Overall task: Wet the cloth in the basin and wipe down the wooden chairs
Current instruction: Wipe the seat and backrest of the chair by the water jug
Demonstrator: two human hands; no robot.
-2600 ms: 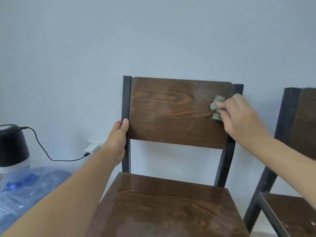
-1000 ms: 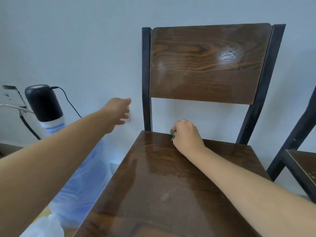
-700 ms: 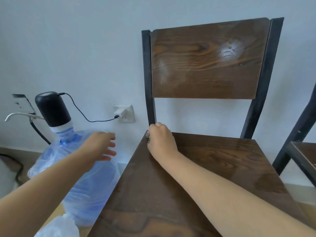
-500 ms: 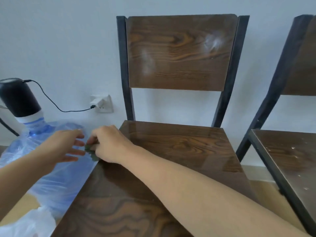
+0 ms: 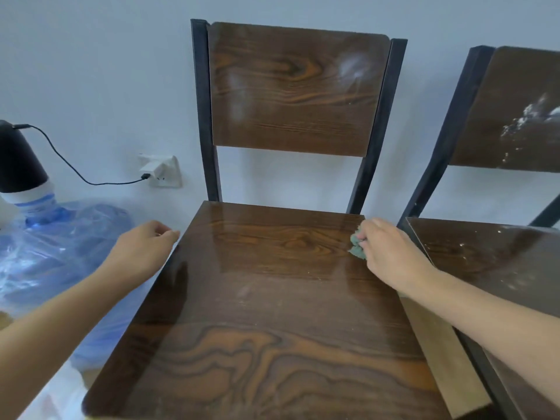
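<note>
A dark wooden chair (image 5: 272, 298) with a black metal frame stands against the wall in front of me. Its seat shines wet at the back and its backrest shows two pale smears. My right hand (image 5: 391, 253) grips a bunched green cloth (image 5: 357, 245) and presses it on the seat's back right corner. My left hand (image 5: 142, 250) hovers beside the seat's left edge, fingers loosely curled, holding nothing. A second wooden chair (image 5: 497, 259) stands to the right, with white dusty marks on its backrest and seat.
A blue water jug (image 5: 51, 253) wrapped in clear plastic, with a black pump (image 5: 18, 165) on top, stands at the left. The pump's cable runs to a wall socket (image 5: 163, 172). The pale wall is right behind both chairs. No basin is in view.
My right hand has carried the cloth from the seat's front left edge across to its back right corner. My left hand stays beside the seat's left edge.
</note>
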